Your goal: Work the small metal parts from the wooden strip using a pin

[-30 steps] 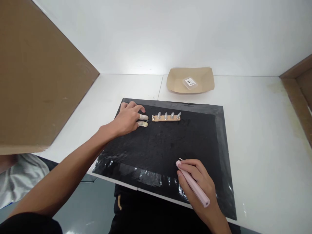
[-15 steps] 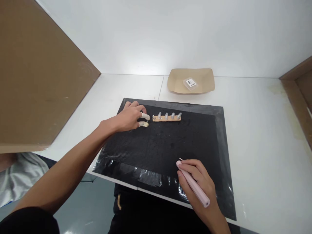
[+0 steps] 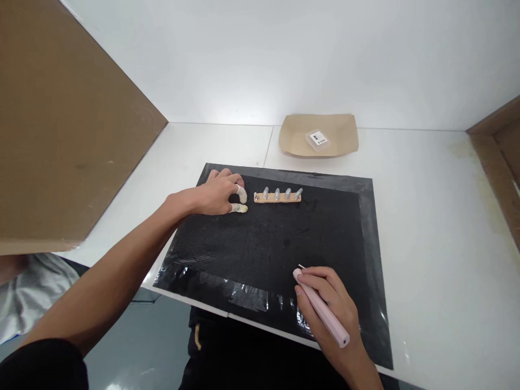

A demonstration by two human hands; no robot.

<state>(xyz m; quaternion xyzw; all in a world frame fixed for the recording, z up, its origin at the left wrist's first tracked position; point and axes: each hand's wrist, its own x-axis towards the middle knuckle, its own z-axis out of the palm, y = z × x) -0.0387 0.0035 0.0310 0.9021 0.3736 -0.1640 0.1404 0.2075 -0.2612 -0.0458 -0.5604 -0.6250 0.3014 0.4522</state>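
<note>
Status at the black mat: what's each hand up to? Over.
Right hand: gripping pink tool. Left hand: beside wooden strip, grip unclear. Brown tray behind, clear of both hands.

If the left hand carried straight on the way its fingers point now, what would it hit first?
Probably the left end of the wooden strip, just past the left hand's wrapped fingertips. Height is unclear, so it might pass above.

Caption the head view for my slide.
Right hand holds a pink tool over a black mat; left hand, wearing two finger covers, sits beside a tan strip.
</note>
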